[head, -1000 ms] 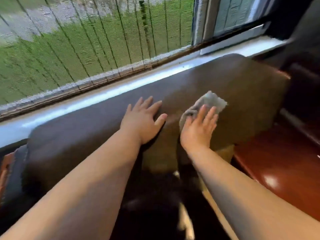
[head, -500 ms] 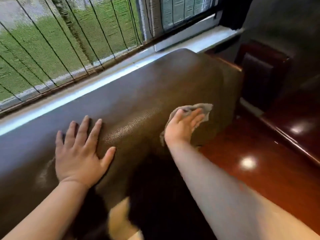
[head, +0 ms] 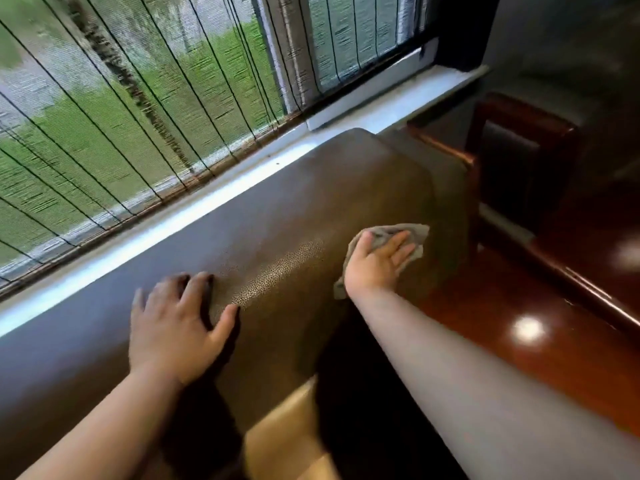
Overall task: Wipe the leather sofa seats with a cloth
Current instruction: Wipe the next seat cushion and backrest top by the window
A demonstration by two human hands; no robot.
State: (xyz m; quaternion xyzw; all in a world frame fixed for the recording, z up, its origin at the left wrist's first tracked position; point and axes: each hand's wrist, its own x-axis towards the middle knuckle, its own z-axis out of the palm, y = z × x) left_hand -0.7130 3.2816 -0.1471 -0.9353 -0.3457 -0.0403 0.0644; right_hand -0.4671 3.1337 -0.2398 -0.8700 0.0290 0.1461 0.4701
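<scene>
The brown leather sofa back (head: 304,209) runs from lower left to upper right under the window. A grey cloth (head: 415,233) lies on its right part, near the end. My right hand (head: 377,261) presses flat on the cloth with straight fingers, covering most of it. My left hand (head: 176,327) rests on the top of the sofa back to the left, fingers spread and slightly bent, a little blurred. The seat below is mostly in shadow.
A window with a dark-corded blind (head: 138,116) and a pale sill (head: 194,216) runs behind the sofa. A glossy reddish wooden armrest or table (head: 519,306) lies to the right, with a dark wooden chair (head: 519,150) beyond it.
My right hand has slid the cloth rightward along the sofa back toward its end. My left hand has shifted along the top, its fingers now a little bent.
</scene>
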